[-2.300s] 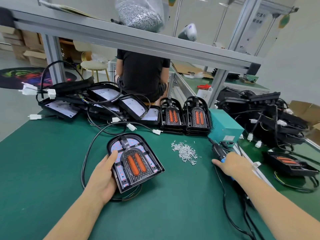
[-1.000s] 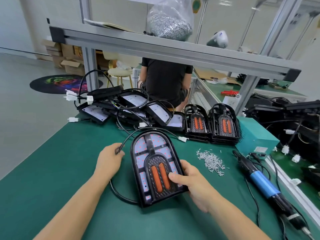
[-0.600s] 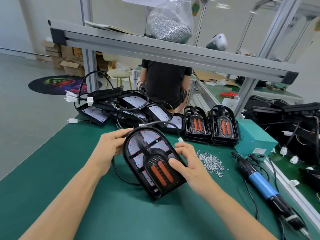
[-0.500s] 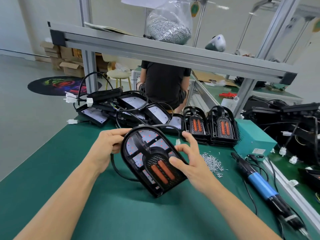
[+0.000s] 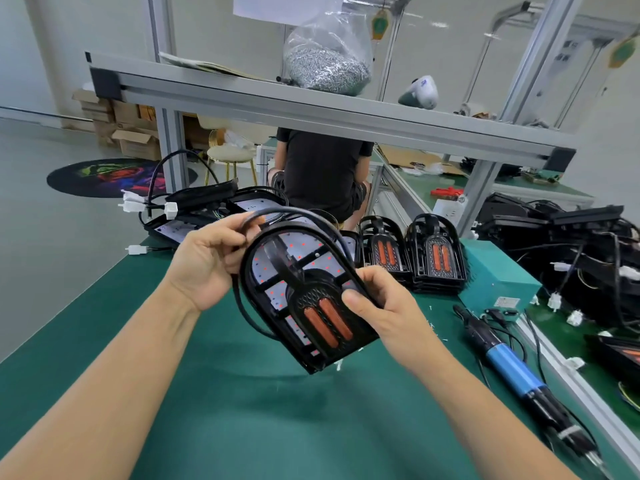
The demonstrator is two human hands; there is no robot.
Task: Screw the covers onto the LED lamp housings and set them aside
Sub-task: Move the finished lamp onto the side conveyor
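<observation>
- head view: both hands hold the lamp housing above the tabletop.
- left hand grips its rounded far end, right hand its near side.
- long axis tilts away-left; finished stack sits nearer the right hand.

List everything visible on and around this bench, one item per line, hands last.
lamp housing: 1, black with orange strips, held above the bench
finished lamps: 2 stacks, black and orange, behind the held one
open housings: a pile, black, far left
electric screwdriver: 1, blue and black, lying on the right
power box: 1, teal, right of the stacks
bag of screws: 1, clear, on the upper shelf
bench mat: 1, green
seated person: 1, black shirt, beyond the bench
left hand: grips the housing's rounded end
right hand: grips its right edge
</observation>
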